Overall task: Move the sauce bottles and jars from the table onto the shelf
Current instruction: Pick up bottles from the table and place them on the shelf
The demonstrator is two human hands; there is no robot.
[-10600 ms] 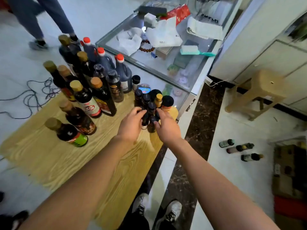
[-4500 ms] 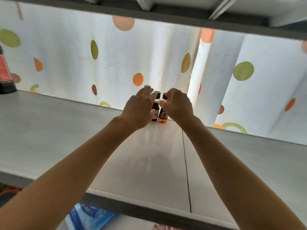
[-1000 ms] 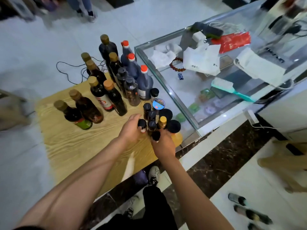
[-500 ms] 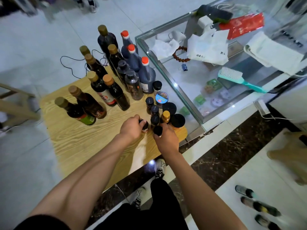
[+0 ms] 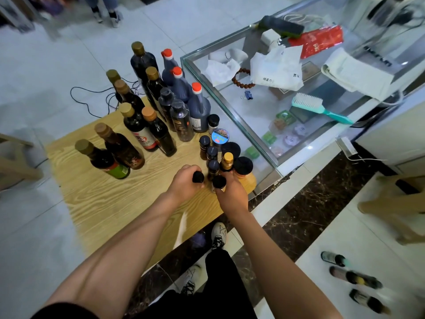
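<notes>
we stand over a wooden worktop with both arms reaching down to its near right corner. our left hand has its fingers curled round a small bottle, of which only the black cap shows above the fist. our right hand grips a second small bottle the same way, black cap up, just beside the left one.

right behind our hands a cluster of small jars stands on the worktop, dark-capped, with a yellow-capped bottle and a wide black-lidded jar among them, and a blue-lidded tin a little further back. further left and back the tall bottles stand upright in rows, brown and gold caps in front, three red-capped jugs at the rear next to a glass case.

on top of the case lie crumpled paper, a bead bracelet and a teal brush. at lower right three small bottles lie on their sides on a white surface. a black cable trails across the tiled floor beyond the worktop.
</notes>
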